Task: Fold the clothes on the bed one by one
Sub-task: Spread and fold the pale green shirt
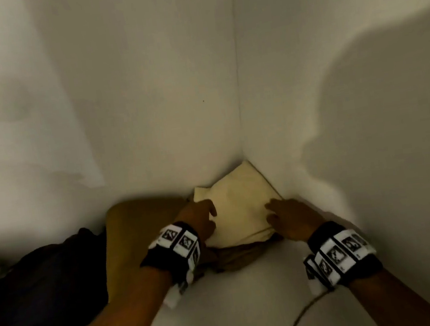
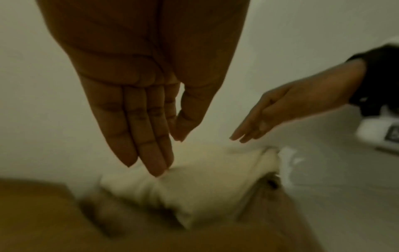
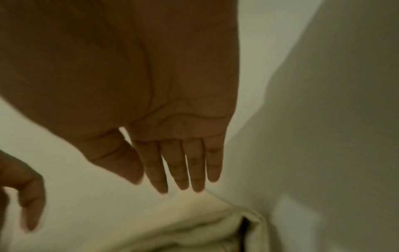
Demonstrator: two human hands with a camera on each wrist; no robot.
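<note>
You've got the folded cream garment (image 1: 241, 206) tucked into the far corner of the bed (image 1: 255, 308), on top of a brownish one (image 1: 237, 255), probably to keep finished pieces out of the way. Your left hand (image 1: 202, 219) and right hand (image 1: 287, 219) are flat, fingers straight, gripping nothing, looks like patting it down.

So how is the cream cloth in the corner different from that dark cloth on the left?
The cream cloth is pale and folded into a flat, squarish shape; the dark cloth is nearly black and lies in a loose, rumpled heap. The cream cloth sits tucked into the wall corner between both hands; the dark cloth lies far left, away from them. Both rest on the bed.
</note>
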